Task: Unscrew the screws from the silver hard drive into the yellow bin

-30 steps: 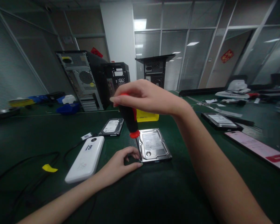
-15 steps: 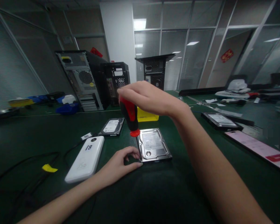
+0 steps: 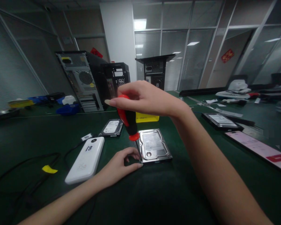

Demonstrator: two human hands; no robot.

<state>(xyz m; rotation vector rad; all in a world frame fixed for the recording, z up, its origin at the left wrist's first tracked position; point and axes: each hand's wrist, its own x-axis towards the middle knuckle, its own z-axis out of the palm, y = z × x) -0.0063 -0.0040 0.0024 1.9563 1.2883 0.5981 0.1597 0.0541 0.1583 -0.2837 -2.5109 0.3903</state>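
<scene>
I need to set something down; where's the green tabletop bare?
Bare: green tabletop between the forearms, nearer than the silver rectangular hard drive; also between right forearm and pink-screened phone. Crowded: left, around white slab and black cable; centre, at the red-black screwdriver.

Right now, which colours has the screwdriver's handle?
Handle: black and red, shown best in the head view.

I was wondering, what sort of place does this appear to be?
Probably an electronics workbench in an office-like room: a screwdriver points down at a silver hard drive, computer cases stand behind, and glass partitions line the back.
</scene>
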